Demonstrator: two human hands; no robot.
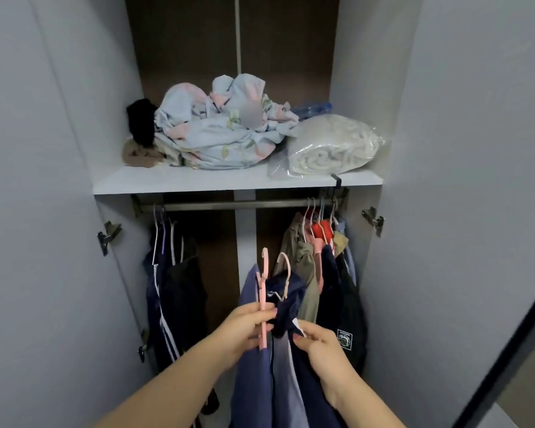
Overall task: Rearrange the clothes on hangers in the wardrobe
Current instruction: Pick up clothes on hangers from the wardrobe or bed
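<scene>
I stand before an open wardrobe with a metal rail (229,206) under a white shelf (179,182). My left hand (244,329) is shut on a pink hanger (263,291) that carries a blue-purple garment (250,381). My right hand (318,344) grips a navy garment (286,291) on a second pink hanger (286,264), held off the rail in front of the wardrobe's middle. Dark striped clothes (170,291) hang at the rail's left end. Khaki, red and dark clothes (322,257) hang bunched at its right end.
On the shelf lie a crumpled light-blue floral sheet (217,131), a black item (141,122) and a bagged white blanket (331,146). Grey wardrobe doors (44,211) stand open on both sides. A dark bar (507,359) crosses the lower right corner. The rail's middle is bare.
</scene>
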